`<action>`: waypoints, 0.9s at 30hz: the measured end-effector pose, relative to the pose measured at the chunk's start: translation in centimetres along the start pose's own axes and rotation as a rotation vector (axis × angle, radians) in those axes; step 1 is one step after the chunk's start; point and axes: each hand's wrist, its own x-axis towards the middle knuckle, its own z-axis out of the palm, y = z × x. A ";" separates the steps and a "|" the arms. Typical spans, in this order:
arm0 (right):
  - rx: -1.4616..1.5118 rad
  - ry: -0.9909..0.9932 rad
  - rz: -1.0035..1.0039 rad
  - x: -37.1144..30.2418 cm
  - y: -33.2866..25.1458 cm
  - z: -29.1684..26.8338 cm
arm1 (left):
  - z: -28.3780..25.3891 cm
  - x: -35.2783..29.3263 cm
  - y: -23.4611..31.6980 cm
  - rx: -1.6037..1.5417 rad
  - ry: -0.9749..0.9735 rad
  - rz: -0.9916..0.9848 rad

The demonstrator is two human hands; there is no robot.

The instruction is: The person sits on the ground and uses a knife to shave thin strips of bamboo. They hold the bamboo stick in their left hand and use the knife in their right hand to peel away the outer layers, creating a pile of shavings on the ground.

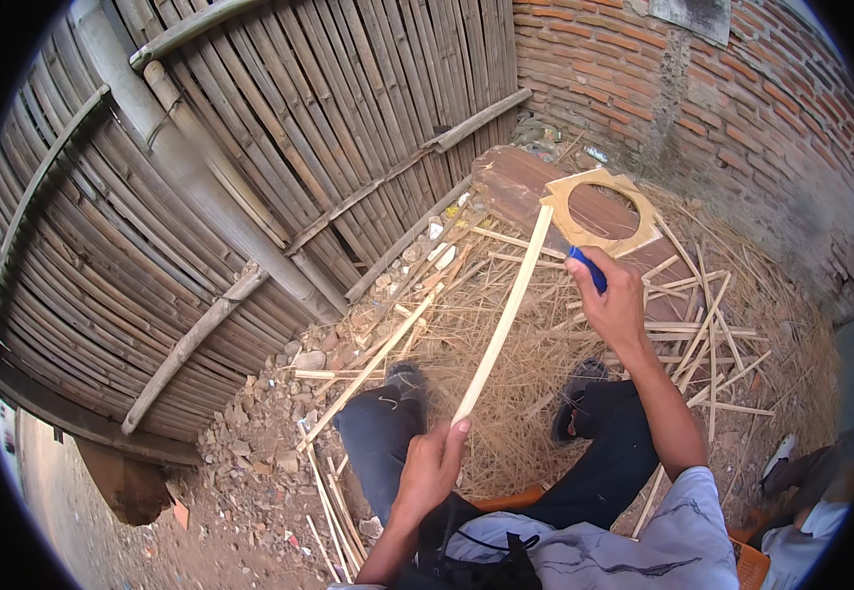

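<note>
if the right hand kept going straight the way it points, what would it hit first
Probably the holed board, just beyond the blue handle in the right hand; depth is unclear.

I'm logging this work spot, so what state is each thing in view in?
Left hand: fingers closed on the pale strip.
Pale strip: held at its lower end, slanting, unbroken.
Right hand: closed around the blue handle.
Blue handle: gripped; blade unclear.
Holed board: lying on the brown plank.
Brown plank: lying down, partly covered.
Loose strips: scattered.
</note>
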 end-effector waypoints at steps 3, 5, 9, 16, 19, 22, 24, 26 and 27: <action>0.125 0.097 0.083 1.0 2.0 -1.3 | -0.3 -0.5 -1.0 -0.083 -0.044 0.040; 0.212 0.049 0.068 0.3 1.7 -1.0 | -0.7 0.2 -3.1 -0.174 -0.079 0.077; 0.341 -0.064 -0.029 -1.6 -0.8 0.4 | -1.8 1.1 -2.2 -0.337 -0.164 -0.085; 0.356 -0.386 -0.212 -4.9 -3.7 2.3 | -1.6 2.0 0.1 -0.433 -0.188 -0.127; 0.314 -0.421 -0.316 -6.0 -4.5 3.1 | -1.1 2.1 0.5 -0.412 -0.147 -0.072; 0.321 -0.437 -0.350 -6.8 -5.0 3.5 | -0.6 2.5 0.1 -0.348 -0.125 -0.001; 0.318 -0.460 -0.360 -7.0 -5.1 3.6 | -0.4 2.6 0.0 -0.300 -0.111 0.032; 0.312 -0.493 -0.359 -7.0 -5.3 3.5 | -0.2 2.7 0.3 -0.259 -0.090 0.057; 0.306 -0.466 -0.376 -7.2 -5.1 3.8 | -0.1 2.8 0.6 -0.236 -0.048 0.072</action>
